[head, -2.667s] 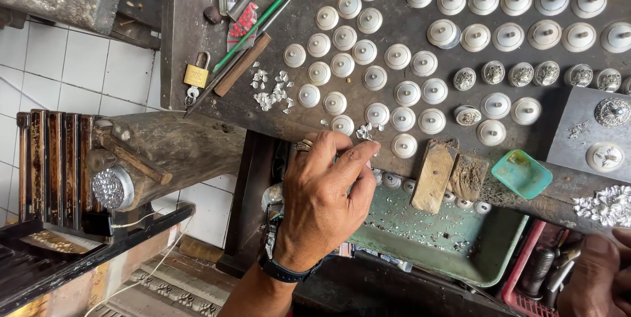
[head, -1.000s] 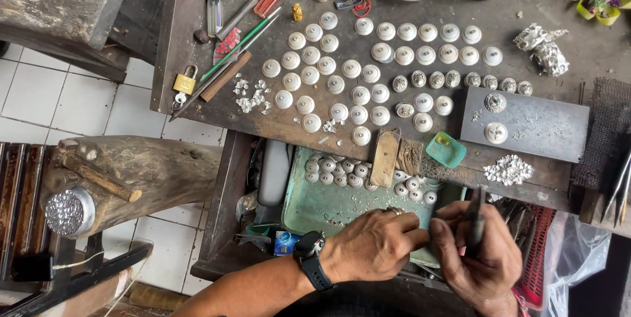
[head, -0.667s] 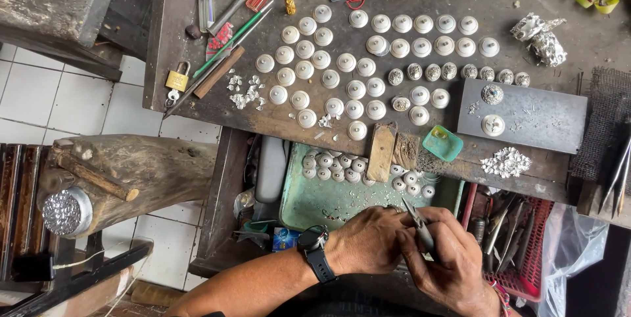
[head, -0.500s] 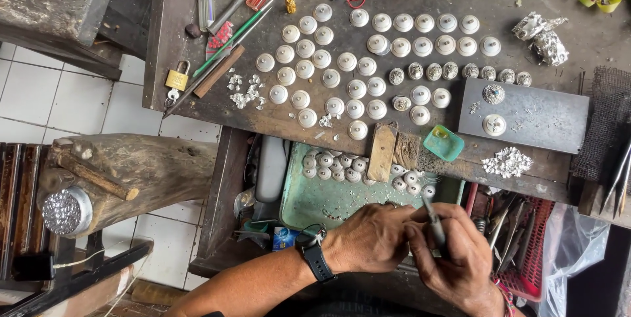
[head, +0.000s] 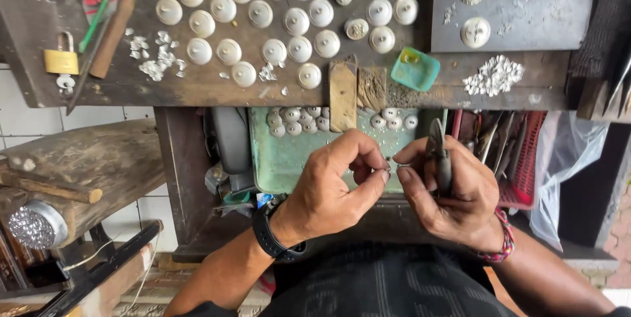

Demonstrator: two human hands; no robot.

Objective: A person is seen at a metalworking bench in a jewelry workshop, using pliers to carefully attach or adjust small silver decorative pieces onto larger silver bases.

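Pinching one tiny silver piece (head: 389, 168) between thumb and forefinger, the left hand (head: 335, 182) meets the right hand (head: 447, 189); its fingers curl shut round one dark metal plier (head: 439, 156). Beyond the hands, one green tray (head: 289, 159) holds about a dozen small white domes (head: 292, 122); above the tray, two embossed discs (head: 474, 31) lie on one grey slab (head: 532, 8).

**Bare forearms, a black watch and a beaded bracelet**

Seen from above, the person's left hand (head: 332, 189) and right hand (head: 453, 192) are both bare, with no gloves or rings visible. A black wristwatch (head: 273, 233) with a broad dark strap circles the left wrist. The right wrist carries a thin beaded bracelet (head: 505, 243) in red and mixed colours. Both forearms are uncovered, with no sleeve reaching them. Below them lies a dark garment (head: 374, 287) bearing faint large grey lettering across its fabric.
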